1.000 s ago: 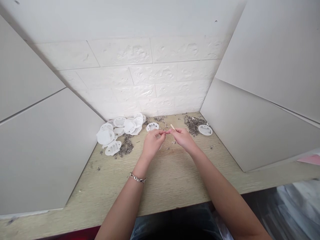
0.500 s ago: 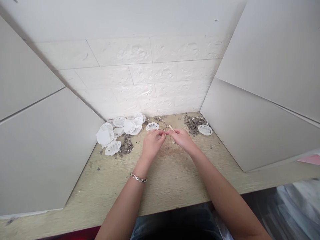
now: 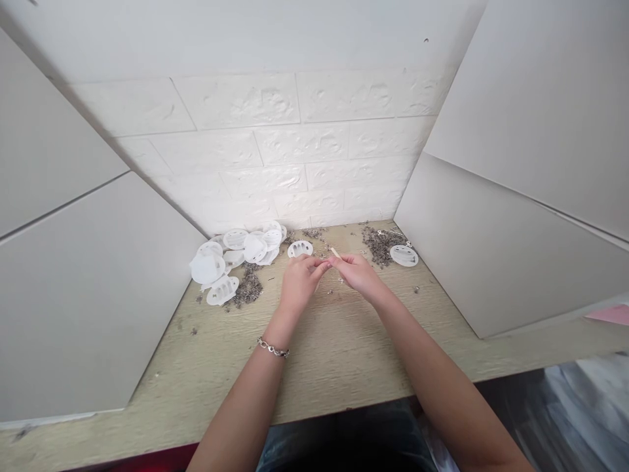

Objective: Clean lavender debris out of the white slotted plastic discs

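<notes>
Both hands meet over the middle of the wooden table [image 3: 334,354]. My left hand [image 3: 301,283], with a bracelet on its wrist, pinches something too small to make out at its fingertips. My right hand [image 3: 358,274] is closed on a thin pale wooden stick [image 3: 335,252] whose tip points up and back. The fingertips of the two hands touch. A white round plastic disc [image 3: 299,248] lies just behind the left hand.
A heap of white plastic discs [image 3: 230,255] lies at the back left, with a pile of small dark metal bits [image 3: 248,288] beside it. Another dark pile [image 3: 378,242] and a single disc [image 3: 405,255] sit at the back right. Grey panels close in both sides.
Both hands have drifted slightly nearer the back wall, still pinched together. Nothing else has moved.
</notes>
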The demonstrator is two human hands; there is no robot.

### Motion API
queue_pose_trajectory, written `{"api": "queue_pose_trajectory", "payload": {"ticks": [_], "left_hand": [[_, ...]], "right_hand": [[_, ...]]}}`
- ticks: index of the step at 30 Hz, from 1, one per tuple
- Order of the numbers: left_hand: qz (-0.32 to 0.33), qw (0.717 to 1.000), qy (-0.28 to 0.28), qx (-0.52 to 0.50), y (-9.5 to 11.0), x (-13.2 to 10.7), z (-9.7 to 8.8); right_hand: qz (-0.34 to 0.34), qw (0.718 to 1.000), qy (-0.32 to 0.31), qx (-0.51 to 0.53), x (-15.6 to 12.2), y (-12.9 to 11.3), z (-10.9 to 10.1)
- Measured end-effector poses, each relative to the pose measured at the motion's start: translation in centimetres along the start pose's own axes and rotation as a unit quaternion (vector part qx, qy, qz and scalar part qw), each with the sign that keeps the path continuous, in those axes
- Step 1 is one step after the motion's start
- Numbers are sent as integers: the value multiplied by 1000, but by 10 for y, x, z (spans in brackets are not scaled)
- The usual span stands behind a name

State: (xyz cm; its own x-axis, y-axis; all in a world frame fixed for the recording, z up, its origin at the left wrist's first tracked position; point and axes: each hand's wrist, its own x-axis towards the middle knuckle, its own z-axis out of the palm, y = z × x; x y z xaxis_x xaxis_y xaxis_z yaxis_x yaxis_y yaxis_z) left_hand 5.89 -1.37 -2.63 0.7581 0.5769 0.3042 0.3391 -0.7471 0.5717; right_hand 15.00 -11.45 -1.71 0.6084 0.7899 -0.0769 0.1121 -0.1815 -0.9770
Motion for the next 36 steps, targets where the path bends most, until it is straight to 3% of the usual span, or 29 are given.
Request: {"api": "queue_pose_trajectory", "payload": {"ticks": [7, 13, 21, 27, 31, 33, 34, 36], "left_hand": [[47, 998, 10, 41, -4, 0, 2], [44, 996, -15, 72, 1, -2, 1], [66, 992, -3, 111, 2, -2, 1], [54, 995, 7, 78, 3, -2, 0], [12, 998, 20, -62, 5, -1, 2], [-59, 980, 25, -190, 6, 1, 0], [-112, 958, 33, -263, 7, 2, -3], [-216, 878, 60, -422, 6, 6, -11]], "right_hand": [[2, 1000, -1, 5, -2, -1, 1], [2, 1000, -1, 6, -1, 0, 1], [-11, 1000, -11, 15, -1, 2, 3], [-13, 999, -14, 36, 0, 4, 5], [-8, 999, -10, 32, 1, 2, 0], [-12, 1000, 19, -17, 0, 0, -5], [-14, 998, 36, -58, -1, -1, -7], [-12, 986, 55, -154, -4, -3, -8]]}}
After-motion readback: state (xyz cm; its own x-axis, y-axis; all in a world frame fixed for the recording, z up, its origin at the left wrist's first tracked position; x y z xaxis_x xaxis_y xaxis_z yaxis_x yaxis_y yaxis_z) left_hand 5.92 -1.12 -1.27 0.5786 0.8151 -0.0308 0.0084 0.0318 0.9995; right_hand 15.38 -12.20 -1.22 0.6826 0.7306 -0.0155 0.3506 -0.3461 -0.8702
